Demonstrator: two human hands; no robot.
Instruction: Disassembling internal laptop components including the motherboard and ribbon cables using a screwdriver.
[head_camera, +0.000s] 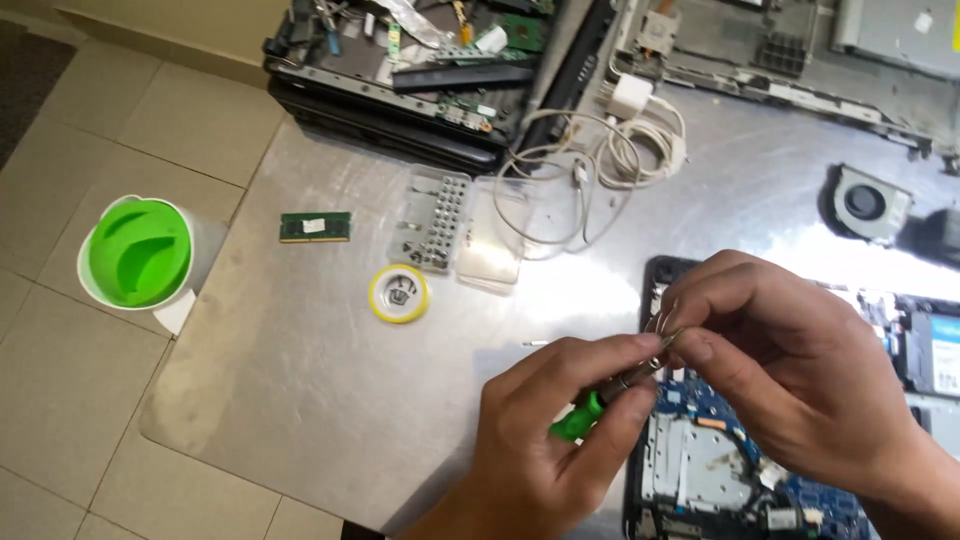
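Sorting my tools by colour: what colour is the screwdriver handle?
Bright green, on the screwdriver handle gripped in the left hand; head view.

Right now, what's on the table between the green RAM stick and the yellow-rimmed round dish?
Nothing: in the head view, the metal tabletop is bare between the RAM stick and the yellow-rimmed dish. The clear screw organizer sits further right.

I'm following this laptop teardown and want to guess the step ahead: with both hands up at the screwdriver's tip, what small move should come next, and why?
Probably seat the bit fully and lower the tip to the opened laptop. The left hand grips the green-handled screwdriver, while the right hand pinches at its metal tip, above the exposed board. Whether a bit or a screw is pinched there is too small to tell.
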